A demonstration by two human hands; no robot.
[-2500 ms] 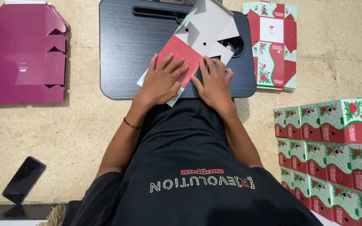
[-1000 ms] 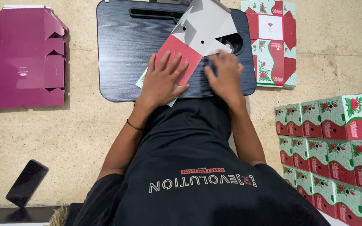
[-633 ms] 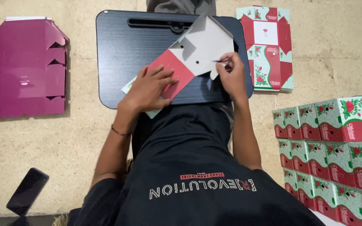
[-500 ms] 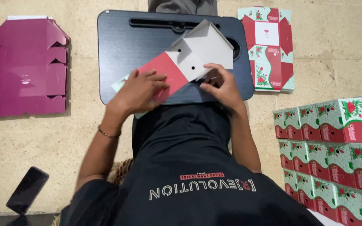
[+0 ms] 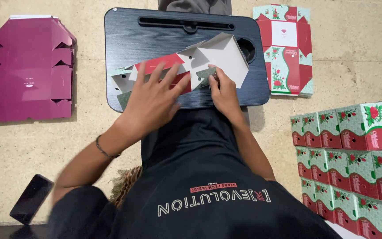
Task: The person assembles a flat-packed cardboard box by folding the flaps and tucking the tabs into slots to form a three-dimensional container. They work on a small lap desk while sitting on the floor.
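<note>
While flat, carton (image 5: 208, 62) under hands (image 5: 155, 99)

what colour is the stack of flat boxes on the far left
Magenta, a deep purple-pink; the flat boxes show plainly in the head view, lying on the floor left of the black tray.

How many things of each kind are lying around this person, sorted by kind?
Dark lap tray: 1
Box blank being folded, under the left hand and right hand: 1
Stack of flat red-and-green blanks: 1
Stack of flat purple blanks: 1
Folded red-and-green boxes: about 14 in view, some cut off
Black phone: 1
Total: about 19
</note>
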